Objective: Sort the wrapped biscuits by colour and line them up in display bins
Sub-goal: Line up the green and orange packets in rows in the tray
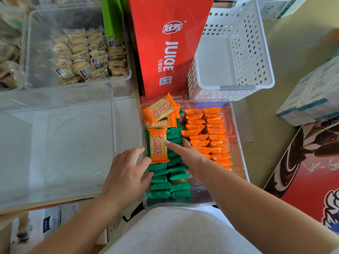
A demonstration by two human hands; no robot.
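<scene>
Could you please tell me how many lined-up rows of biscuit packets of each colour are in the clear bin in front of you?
Green rows: 2
Orange rows: 2
Total: 4 rows in the clear bin, not counting the loose orange packets lying flat on top.

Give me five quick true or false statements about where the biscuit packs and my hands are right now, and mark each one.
1. The green packs stand in rows left of the orange rows in the clear bin. True.
2. The white perforated basket is full of biscuits. False: it is empty.
3. Loose orange packs lie flat on top of the green packs. True.
4. The right hand is in the basket. False: it is over the clear bin.
5. The left hand grips a green pack. False: it is open, at the bin's left edge.
</scene>
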